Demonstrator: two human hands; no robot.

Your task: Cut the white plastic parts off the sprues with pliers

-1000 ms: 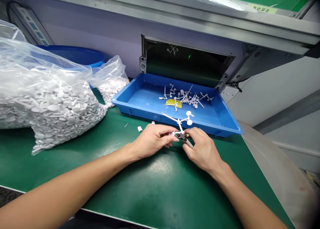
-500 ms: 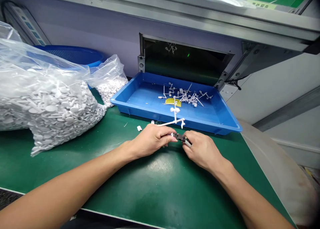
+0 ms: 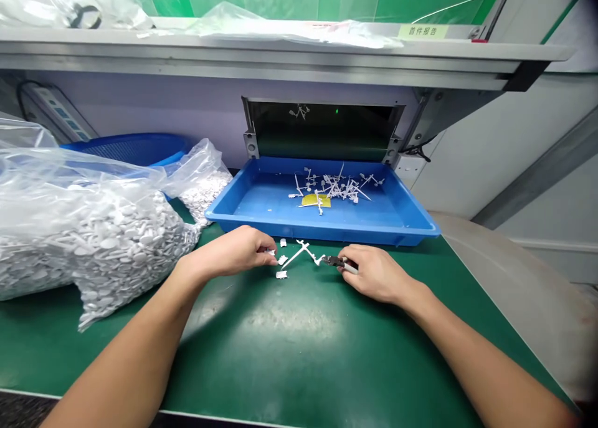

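My right hand is closed around a pair of small cutting pliers, their jaws pointing left. Right at the jaw tips lies the end of a white plastic sprue, a branched piece resting on the green table. My left hand is closed, pinching a small white plastic part at its fingertips. Beside those fingers, several loose white parts lie on the table.
A blue tray behind my hands holds several white sprues and a yellow piece. Filled clear bags of white parts stand left, before a blue basket. A slot opens in the back wall.
My left hand has moved left, away from the pliers, with a small white part. The sprue that was held up now lies on the table. The view has tilted upward.
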